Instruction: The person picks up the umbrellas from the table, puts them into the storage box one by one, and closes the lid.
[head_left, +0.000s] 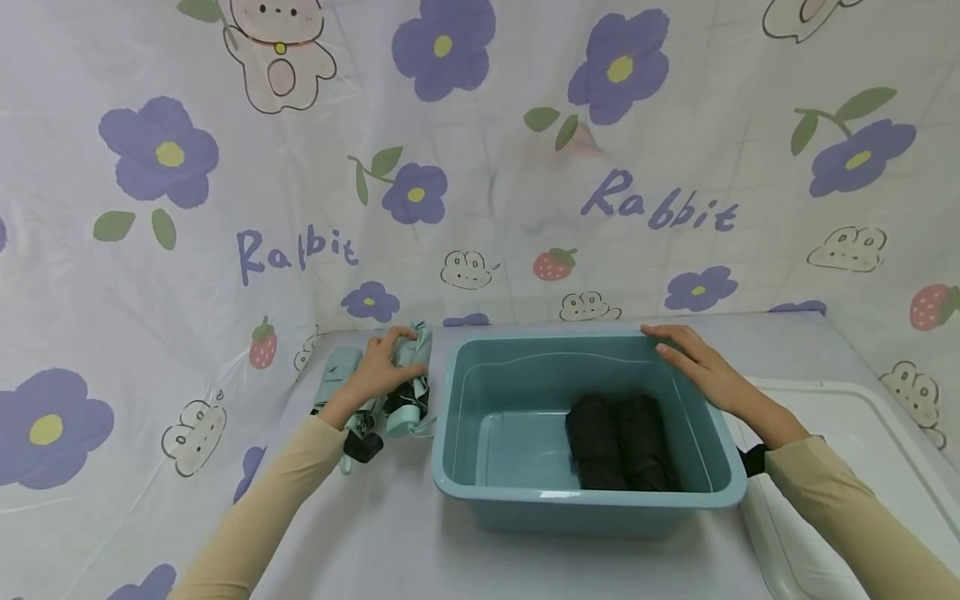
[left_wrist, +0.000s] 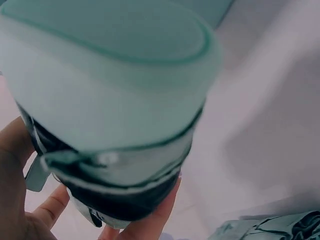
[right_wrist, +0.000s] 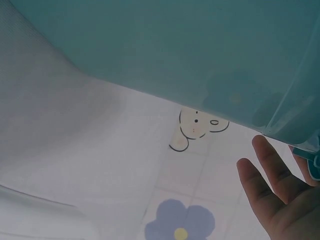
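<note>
My left hand [head_left: 378, 368] grips a folded light-green umbrella [head_left: 403, 419], thumb on one side and fingers round the other. Its pale, blunt handle end [left_wrist: 110, 95] fills much of the left wrist view. Just left of it lies a second folded light-green umbrella [head_left: 340, 372], partly hidden by the hand and wrist. My right hand [head_left: 701, 367] rests on the far right corner of a blue-green plastic bin [head_left: 577, 498], its fingers extended over the rim. Inside the bin, two black rolled bundles [head_left: 596, 442], like folded umbrellas, lie side by side toward the right.
A white lid [head_left: 847, 442] lies on the table to the right of the bin. Behind the table hangs a pale sheet [head_left: 502, 225] printed with flowers and rabbits, which also runs along both sides.
</note>
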